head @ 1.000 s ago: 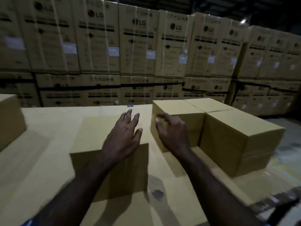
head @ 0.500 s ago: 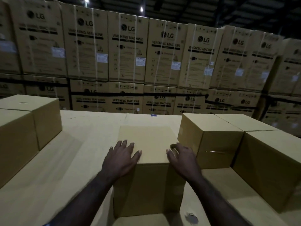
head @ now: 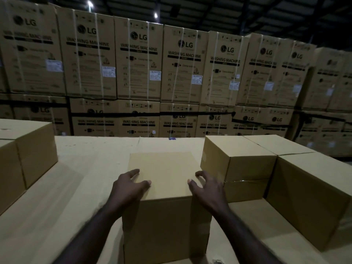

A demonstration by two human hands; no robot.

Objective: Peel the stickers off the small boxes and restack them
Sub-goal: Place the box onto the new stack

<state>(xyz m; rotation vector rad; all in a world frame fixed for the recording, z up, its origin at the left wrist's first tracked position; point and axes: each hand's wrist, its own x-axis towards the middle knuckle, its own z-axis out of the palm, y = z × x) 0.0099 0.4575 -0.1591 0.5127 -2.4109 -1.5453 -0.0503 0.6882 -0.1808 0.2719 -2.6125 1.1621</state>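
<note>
A plain small cardboard box (head: 167, 221) stands upright in the middle of a big cardboard surface (head: 85, 168). My left hand (head: 129, 187) grips its top left edge, thumb lying on the top face. On the top right edge, my right hand (head: 207, 189) holds with curled fingers and its thumb also on top. No sticker shows on the faces I can see. More small boxes sit close on the right (head: 238, 161), the nearest almost touching my right hand.
A larger box (head: 312, 197) stands at the right and two boxes (head: 34, 149) at the left edge. Behind the surface rises a wall of strapped washing machine cartons (head: 139, 63). A small blue object (head: 171, 138) lies at the far edge.
My hands slid from lying flat on the box top out to its left and right edges, and the fingers curled. The view tilted upward a little.
</note>
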